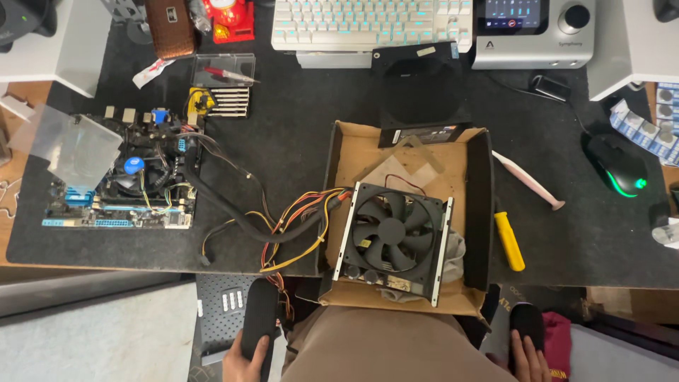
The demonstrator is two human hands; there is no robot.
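My left hand [244, 359] grips the black armrest [259, 311] of a chair at the bottom left. At the bottom right my right hand [528, 357] rests on the other black armrest [527, 320]. Both hands are below the desk edge, away from the desk items. In front of me an open cardboard box [476, 177] holds a power supply with a large black fan [393, 235]. A bundle of coloured cables [300, 216] runs from it toward a motherboard [127, 177] on the left.
A yellow-handled screwdriver [509, 240] and a pink tool [529, 180] lie right of the box. Farther right is a black mouse [617, 164] with green light. A white keyboard [371, 22], a grey audio unit [534, 32] and a black case [419, 88] stand at the back.
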